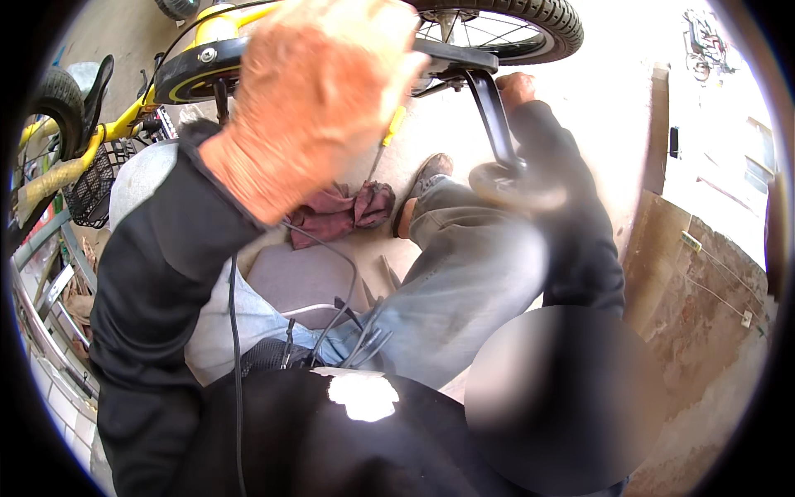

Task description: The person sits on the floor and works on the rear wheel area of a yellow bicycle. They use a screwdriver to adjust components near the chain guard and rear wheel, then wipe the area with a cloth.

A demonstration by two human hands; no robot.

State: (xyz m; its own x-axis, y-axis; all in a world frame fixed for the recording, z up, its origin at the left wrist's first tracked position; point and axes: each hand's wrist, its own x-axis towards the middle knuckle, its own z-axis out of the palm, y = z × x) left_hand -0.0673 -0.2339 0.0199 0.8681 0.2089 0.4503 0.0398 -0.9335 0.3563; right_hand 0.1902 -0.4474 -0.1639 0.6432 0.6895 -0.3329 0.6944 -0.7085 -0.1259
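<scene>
At the top centre of the frame, the left hand point(319, 91) is raised close to the camera, blurred; whether it grips anything cannot be told. Behind it sits a yellow bicycle point(195, 62) (upside down, it seems). At upper right the right hand point(515, 87) touches the black frame strut point(495, 124), its grasp unclear.

We find no packages, labels or signs around us. No screens show either (the far edges are too blurred to tell).
</scene>
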